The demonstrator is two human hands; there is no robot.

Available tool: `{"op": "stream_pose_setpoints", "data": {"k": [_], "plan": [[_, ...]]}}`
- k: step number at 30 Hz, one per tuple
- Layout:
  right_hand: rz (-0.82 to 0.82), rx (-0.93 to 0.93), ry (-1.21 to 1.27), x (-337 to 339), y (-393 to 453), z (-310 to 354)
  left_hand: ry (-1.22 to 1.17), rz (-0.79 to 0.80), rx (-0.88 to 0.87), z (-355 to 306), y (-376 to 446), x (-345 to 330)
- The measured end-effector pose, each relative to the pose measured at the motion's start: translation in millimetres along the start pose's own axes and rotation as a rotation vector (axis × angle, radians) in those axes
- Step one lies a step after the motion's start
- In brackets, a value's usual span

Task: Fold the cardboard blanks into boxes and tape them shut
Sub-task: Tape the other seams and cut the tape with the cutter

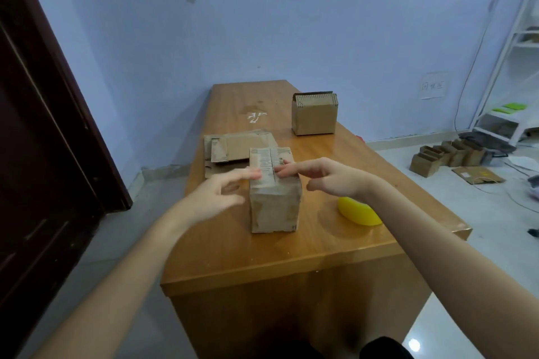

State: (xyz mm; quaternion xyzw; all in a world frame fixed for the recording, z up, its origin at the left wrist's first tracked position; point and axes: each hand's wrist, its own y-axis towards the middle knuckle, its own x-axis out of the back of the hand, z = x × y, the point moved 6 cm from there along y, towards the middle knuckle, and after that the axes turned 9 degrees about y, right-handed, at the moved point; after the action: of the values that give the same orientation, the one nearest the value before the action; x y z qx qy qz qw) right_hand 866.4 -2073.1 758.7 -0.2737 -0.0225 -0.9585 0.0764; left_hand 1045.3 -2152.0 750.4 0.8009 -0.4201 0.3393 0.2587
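Wooden surface (233, 248): long, orange-brown, running away from the viewer toward a pale blue wall.

Folded box (274, 198): worn brown cardboard, standing upright on the near middle of the surface, top flaps laid down and meeting along a seam with printed labels across them.

Left hand (217, 198): reaches in from the left, fingers spread and mostly straight; its index fingertip lies on the left part of the box top. It grips nothing.

Right hand (326, 176): reaches in from the right, fingers extended, the tips pressing the box top at the seam, thumb hanging free below. It holds nothing.

Yellow object (360, 213): rounded, on the surface just right of the box, partly hidden under the right wrist; what it is cannot be told.

Flat cardboard blanks (236, 148): a loose stack lying on the surface directly behind the box, toward the left edge.

Second box (314, 115): upright on the far right part of the surface, well apart from the first, its top flaps standing up.

White smear (256, 116): on the surface left of the second box.

Floor, right side: a row of small boxes (446, 156) and a flat cardboard sheet (478, 175); behind them a white shelf frame (513, 67).

Left side: dark wooden door (38, 125).
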Motion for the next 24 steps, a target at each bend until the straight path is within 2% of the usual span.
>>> {"op": "stream_pose_setpoints", "data": {"k": [2,8,13,19,24], "plan": [[0.012,0.000,0.041,1.4,0.6,0.1,0.092,-0.042,-0.035,3.9,-2.3,-3.7],[0.100,0.142,-0.134,-6.1,-1.9,4.0,0.233,-0.199,-0.093,2.8,-10.9,1.4],[0.070,0.184,-0.114,-9.3,-7.0,0.8,0.195,-0.277,-0.114,1.0,-14.5,1.4],[-0.022,0.260,-0.100,-10.7,-7.1,-1.1,0.157,-0.335,-0.116,5.1,-13.3,-0.2],[-0.180,0.337,-0.095,-14.2,-6.5,-5.5,0.074,-0.458,-0.128,5.7,-17.7,-6.1]]}}
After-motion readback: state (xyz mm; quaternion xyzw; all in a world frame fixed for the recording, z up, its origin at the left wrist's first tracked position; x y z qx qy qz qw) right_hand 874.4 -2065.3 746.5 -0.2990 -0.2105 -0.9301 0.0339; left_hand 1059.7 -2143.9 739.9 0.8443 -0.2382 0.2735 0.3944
